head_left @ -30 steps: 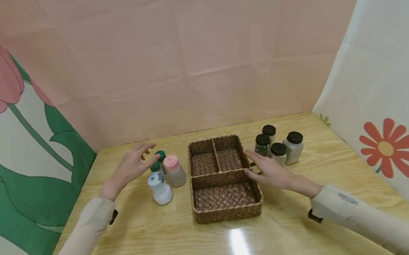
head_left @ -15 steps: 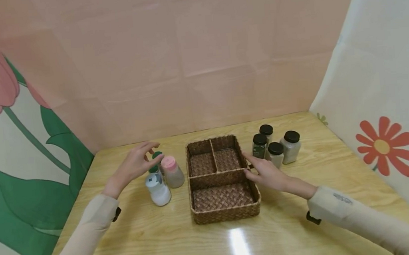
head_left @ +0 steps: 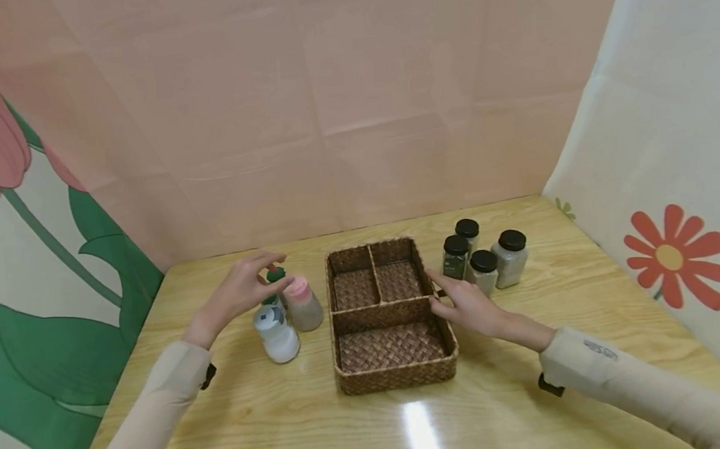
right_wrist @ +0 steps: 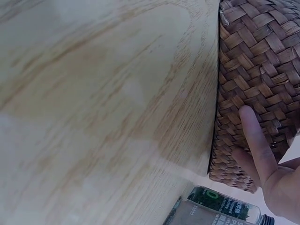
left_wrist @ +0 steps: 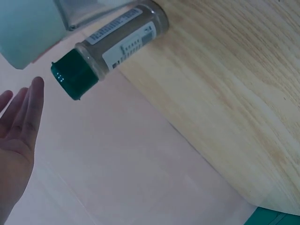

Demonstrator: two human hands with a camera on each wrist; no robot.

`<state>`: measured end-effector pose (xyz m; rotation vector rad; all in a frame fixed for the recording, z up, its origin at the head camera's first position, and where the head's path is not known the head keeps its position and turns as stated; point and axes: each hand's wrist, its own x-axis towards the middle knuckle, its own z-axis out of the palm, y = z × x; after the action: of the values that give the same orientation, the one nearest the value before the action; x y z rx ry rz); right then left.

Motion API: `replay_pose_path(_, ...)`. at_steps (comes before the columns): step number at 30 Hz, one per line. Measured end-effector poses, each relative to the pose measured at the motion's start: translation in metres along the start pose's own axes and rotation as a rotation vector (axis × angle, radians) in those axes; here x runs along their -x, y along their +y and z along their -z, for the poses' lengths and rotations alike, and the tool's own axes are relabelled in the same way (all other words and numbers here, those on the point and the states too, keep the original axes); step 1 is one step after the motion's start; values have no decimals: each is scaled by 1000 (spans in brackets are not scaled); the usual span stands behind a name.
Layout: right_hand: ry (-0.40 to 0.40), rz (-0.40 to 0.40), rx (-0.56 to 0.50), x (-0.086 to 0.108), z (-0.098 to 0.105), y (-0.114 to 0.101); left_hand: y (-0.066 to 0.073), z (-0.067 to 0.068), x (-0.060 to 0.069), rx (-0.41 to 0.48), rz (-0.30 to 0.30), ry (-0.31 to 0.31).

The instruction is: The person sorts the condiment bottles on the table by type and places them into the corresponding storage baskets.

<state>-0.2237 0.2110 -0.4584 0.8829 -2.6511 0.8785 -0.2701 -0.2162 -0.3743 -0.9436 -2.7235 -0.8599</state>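
Note:
Fingers extended, my left hand [head_left: 235, 292] hovers over a small cluster of seasoning bottles. Its fingertips are near the pink cap of one bottle [head_left: 307, 313]; whether they touch it I cannot tell. Beside it stand a bottle with a pale blue-white cap [head_left: 280, 340] and green-capped jars [head_left: 276, 276] partly hidden by the hand. In the left wrist view the hand [left_wrist: 16, 145] is apart from a green-capped jar [left_wrist: 124, 44]. My right hand [head_left: 473, 307] rests straight fingers on the right wall of a woven basket [head_left: 397, 379] with three compartments; the right wrist view shows that wall [right_wrist: 262, 70].
Right of the basket stand several black-capped jars, among them a dark-labelled one [head_left: 455, 263] and a large pale one [head_left: 511, 265]. The wooden table [head_left: 274, 428] meets a pink backdrop [head_left: 354, 147] behind and printed cloth on both sides.
My left hand has moved slightly right, toward the pink-capped bottle. The right hand has stayed at the basket's wall. The head view has shifted slightly.

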Motion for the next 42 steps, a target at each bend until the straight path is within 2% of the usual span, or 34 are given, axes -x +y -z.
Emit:
replay_pose_path(12,-17,-12,-12,-1,-3,2,-1,-5,-3,-1,-31,-68)
replay_pose_path(21,9,-8,-20,-2,-1,2,1,-6,-6,20,-14,-107)
replay_pose_path(28,16,-74,-108,-2,-1,3,3,-6,-8,42,-27,-136)
replay_pose_path(34,-15,-104,-210,-1,1,4,3,-8,-9,35,-20,-163)
replay_pose_path(38,-34,-123,-273,0,1,4,4,-10,-10,26,-37,-167)
replay_pose_path(42,-32,-130,-285,0,1,5,4,-13,-12,7,-47,-171)
